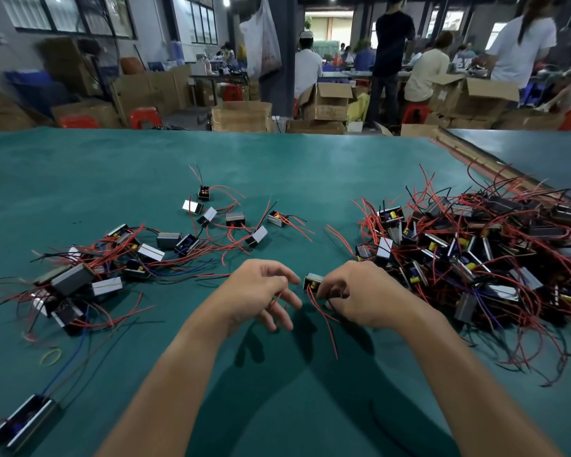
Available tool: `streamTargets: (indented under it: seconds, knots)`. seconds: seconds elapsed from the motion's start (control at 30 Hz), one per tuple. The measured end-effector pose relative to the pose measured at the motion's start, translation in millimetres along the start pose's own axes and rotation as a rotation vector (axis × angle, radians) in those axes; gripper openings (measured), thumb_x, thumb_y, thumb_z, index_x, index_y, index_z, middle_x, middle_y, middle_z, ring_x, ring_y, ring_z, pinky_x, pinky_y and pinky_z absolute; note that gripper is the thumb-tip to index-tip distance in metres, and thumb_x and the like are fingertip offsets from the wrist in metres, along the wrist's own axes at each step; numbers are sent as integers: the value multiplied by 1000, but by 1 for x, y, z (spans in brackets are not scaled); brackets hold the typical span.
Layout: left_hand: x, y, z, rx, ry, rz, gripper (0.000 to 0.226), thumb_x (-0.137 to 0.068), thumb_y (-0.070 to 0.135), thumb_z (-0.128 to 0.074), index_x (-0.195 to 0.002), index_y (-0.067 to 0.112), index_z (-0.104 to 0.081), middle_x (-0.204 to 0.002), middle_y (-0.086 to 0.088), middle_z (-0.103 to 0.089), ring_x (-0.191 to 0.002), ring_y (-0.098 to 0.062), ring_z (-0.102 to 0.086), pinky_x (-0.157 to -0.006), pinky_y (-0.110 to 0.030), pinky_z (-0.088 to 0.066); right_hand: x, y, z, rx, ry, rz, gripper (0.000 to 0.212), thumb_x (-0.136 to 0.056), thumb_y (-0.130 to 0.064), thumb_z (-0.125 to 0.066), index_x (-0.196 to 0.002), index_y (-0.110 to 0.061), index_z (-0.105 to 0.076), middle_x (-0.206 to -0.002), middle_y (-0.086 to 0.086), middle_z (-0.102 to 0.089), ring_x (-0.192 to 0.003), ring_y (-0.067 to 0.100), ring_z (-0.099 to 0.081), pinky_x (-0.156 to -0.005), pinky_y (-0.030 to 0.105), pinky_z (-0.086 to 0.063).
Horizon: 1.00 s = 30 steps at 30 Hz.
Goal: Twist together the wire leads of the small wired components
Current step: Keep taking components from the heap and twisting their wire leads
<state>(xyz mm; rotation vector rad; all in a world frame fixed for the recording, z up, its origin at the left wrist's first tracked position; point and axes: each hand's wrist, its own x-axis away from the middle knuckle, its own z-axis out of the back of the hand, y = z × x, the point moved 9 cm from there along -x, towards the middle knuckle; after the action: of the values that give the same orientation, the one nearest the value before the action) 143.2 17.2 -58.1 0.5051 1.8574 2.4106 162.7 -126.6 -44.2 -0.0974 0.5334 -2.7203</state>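
The small component (313, 281) sits just above the middle of the desk (310, 179), gripped by the curled fingers of the right hand (360, 295). Its red wires (325, 324) run toward the person. The left hand (261, 291) is half curled near one wire; whether it grips it, I cannot tell.

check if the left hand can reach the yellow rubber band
Probably yes: just mat and loose wires lie between the left hand and the rubber band, though it seems to pinch a red lead.
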Motion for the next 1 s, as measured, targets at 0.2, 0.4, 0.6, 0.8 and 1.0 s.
streamTargets:
  seconds: [0.2, 0.4, 0.6, 0.8, 1.0]
  knots:
    - [2, 4, 8, 57, 53, -44, 13, -96, -3, -47, -99, 3, -59, -88, -11, -70, -42, -18, -62, -35, -19, -42, -3, 4, 11, -117, 99, -18, 16, -87, -36, -65, -79, -25, -75, -60, -9, -64, -60, 10, -57, -58, 24, -44]
    - [2, 10, 9, 75, 39, -71, 12, -98, 7, -49, -97, 3, -60, -66, -8, -69, -34, -16, -54, -34, -18, -39, -4, 9, 14, -221, 129, -48, 37, -91, -33, -62, -59, -16, -70, -60, -4, -71, -58, 14, -65, -64, 31, -54]
    - [4, 15, 3, 162, -58, -83, 23, -100, 1, -41, -103, 4, -63, -92, -9, -76, -56, -15, -65, -43, -20, -48, -2, 4, 26, -289, 207, 54, 13, -86, -20, -69, -73, -17, -73, -63, -3, -69, -63, 18, -65, -68, 36, -54]
    - [5, 17, 4, 60, -11, -164, 15, -96, 0, -54, -104, 3, -66, -85, -2, -76, -60, -10, -64, -49, -19, -50, -5, 11, 26, -352, 245, 53, 34, -92, -31, -63, -65, -10, -66, -50, 4, -53, -47, 8, -39, -51, 29, -37]
    - [2, 20, 15, -93, 194, -226, 15, -96, 14, -59, -91, 9, -73, -74, -3, -75, -53, -13, -61, -46, -20, -46, -1, 25, 44, -495, 484, -10, 34, -89, -41, -62, -75, -10, -71, -58, 14, -61, -53, 31, -58, -61, 43, -56]
